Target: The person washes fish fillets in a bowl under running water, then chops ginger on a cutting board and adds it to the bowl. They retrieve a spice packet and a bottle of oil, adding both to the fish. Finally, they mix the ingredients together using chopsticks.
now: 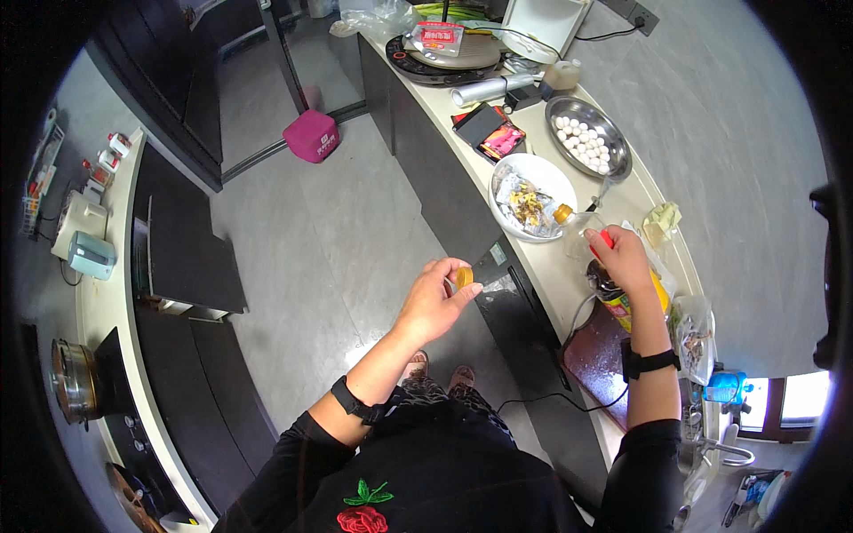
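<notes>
My left hand [433,300] pinches a yellow bottle cap [464,277] between thumb and fingers, out over the floor. My right hand [623,256] grips the red handle [602,241] of a large clear plastic bottle [610,283] with dark liquid in its lower part. The bottle tilts, and its yellow neck [564,213] reaches the right rim of a white bowl [500,216]. Inside the bowl are chopped yellowish and brown pieces [528,205] on grey, shiny pieces. Whether liquid is flowing from the mouth cannot be seen.
Beyond the bowl, a steel bowl [620,154] holds several small white eggs or balls. An open black box [481,126], a foil roll [490,90] and an electric griddle [453,56] line the counter. A wet brown cutting board [596,363] lies nearer me, crossed by a black cord [573,402].
</notes>
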A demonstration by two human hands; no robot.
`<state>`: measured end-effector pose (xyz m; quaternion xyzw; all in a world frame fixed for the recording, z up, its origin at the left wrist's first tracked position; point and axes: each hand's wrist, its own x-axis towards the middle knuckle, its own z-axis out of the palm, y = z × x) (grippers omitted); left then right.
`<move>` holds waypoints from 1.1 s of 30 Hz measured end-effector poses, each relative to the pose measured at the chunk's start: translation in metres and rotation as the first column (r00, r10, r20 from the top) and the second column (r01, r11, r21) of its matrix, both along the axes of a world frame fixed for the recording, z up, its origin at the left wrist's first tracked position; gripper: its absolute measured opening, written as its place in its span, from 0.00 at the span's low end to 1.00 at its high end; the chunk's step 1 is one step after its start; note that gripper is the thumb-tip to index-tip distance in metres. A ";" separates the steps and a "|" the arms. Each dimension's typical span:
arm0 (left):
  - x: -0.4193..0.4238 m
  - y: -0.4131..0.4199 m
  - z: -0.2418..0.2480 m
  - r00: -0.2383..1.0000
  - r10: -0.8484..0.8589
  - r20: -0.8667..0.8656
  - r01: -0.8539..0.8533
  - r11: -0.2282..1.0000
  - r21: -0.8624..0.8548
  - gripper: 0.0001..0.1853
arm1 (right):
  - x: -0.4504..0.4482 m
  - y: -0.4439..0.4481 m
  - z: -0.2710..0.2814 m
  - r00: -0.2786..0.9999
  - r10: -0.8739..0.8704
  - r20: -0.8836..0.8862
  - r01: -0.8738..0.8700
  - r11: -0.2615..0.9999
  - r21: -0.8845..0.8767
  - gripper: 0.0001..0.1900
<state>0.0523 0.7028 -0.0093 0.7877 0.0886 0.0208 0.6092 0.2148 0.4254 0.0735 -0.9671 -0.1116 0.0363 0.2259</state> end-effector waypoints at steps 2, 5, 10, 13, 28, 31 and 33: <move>0.002 0.005 -0.002 1.000 0.015 -0.006 -0.015 1.000 0.007 0.18 | 0.012 0.005 -0.002 0.999 0.032 0.024 -0.031 0.997 -0.066 0.24; 0.003 0.011 -0.008 0.999 0.046 -0.023 -0.047 0.999 -0.009 0.18 | 0.027 0.009 -0.005 0.999 0.054 0.007 -0.053 0.992 -0.117 0.25; 0.004 0.015 -0.015 0.995 0.090 -0.041 -0.090 0.996 -0.009 0.19 | 0.045 0.012 -0.011 0.997 0.075 0.022 -0.069 0.975 -0.212 0.25; 0.006 0.015 -0.016 0.994 0.099 -0.041 -0.099 0.995 0.010 0.19 | 0.054 0.013 -0.015 0.996 0.094 0.007 -0.089 0.964 -0.249 0.26; 0.014 0.012 -0.014 0.992 0.114 -0.059 -0.113 0.993 0.026 0.19 | 0.064 0.025 -0.007 0.988 0.154 -0.012 -0.146 0.904 -0.403 0.26; 0.013 0.010 -0.017 0.992 0.115 -0.056 -0.114 0.993 0.029 0.19 | 0.065 0.030 -0.005 0.984 0.178 -0.009 -0.165 0.894 -0.417 0.26; 0.013 0.009 -0.016 0.991 0.115 -0.071 -0.113 0.993 0.027 0.19 | 0.065 0.034 -0.002 0.983 0.185 -0.001 -0.169 0.893 -0.418 0.26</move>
